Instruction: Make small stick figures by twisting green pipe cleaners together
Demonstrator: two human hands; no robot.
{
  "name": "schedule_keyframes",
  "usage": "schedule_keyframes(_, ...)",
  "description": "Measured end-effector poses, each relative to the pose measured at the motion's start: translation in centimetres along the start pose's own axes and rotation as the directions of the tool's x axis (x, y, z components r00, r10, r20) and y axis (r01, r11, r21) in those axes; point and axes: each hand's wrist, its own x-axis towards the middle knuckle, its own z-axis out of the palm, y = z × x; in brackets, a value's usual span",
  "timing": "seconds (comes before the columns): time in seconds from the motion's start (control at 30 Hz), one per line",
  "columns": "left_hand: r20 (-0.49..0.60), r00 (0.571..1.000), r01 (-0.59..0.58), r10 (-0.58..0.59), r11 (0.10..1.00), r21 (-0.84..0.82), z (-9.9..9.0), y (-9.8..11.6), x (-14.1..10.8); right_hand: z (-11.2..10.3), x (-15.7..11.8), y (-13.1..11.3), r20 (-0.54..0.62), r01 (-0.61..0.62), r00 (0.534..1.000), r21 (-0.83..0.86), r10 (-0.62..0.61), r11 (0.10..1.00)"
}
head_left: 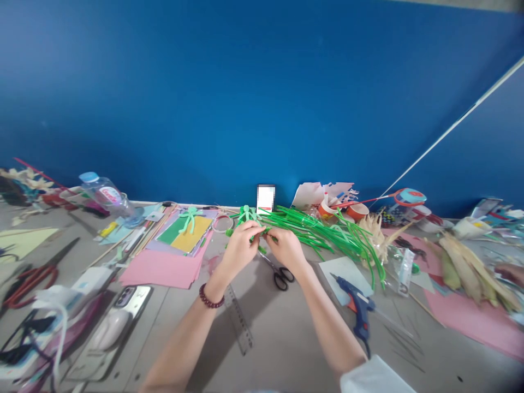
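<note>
Over the middle of the table, my left hand (241, 246) and my right hand (287, 250) meet fingertip to fingertip. Both pinch a short green pipe cleaner (264, 231), mostly hidden by the fingers. A bundle of loose green pipe cleaners (305, 228) spreads out beyond my right hand. Just behind my left hand is a bent light-green pipe-cleaner piece (246, 212). Black-handled scissors (281, 279) lie below my hands, partly covered by them. A clear ruler (239, 322) rests beside my left wrist, which wears a dark red bead bracelet (211, 298).
Pink paper (164, 268) and coloured sheets lie left, near a white phone (118, 327) and a plastic bottle (107, 195). A blue glue gun (357, 308) lies right, before corn husks (470, 270). Another person's hand (511, 273) shows at the right edge. A blue panel (262, 103) stands behind.
</note>
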Motion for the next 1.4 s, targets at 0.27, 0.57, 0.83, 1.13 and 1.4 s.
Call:
schedule_keyframes(0.27, -0.083, 0.993, 0.087, -0.084, 0.996, 0.027, 0.4, -0.1, -0.3, -0.3, -0.2, -0.4, 0.034, 0.025, 0.999, -0.098, -0.022, 0.995)
schedule_keyframes(0.57, 0.043, 0.998, 0.028, -0.041, 0.963, 0.267, 0.7, 0.1, -0.5, -1.1, -0.6, -0.6, 0.036, 0.134, 0.991, -0.172, -0.13, 0.976)
schedule_keyframes(0.83, 0.122, 0.989, -0.124, 0.081, 0.907, 0.402, 0.9, 0.1, -0.3, -2.2, -0.4, 0.4, -0.141, 0.151, 0.978, -0.014, -0.151, 0.988)
schedule_keyframes(1.13, 0.042, 0.984, -0.171, 0.171, 0.985, -0.004, 0.2, 0.4, -0.3, -2.0, 0.7, 2.3, -0.143, -0.014, 0.986, 0.467, 0.091, 0.884)
schedule_keyframes(1.4, -0.154, 0.987, -0.057, 0.034, 0.988, -0.147, -0.3, 1.5, 0.0, 0.5, 1.0, 2.7, 0.049, -0.137, 0.99, 0.583, 0.134, 0.801)
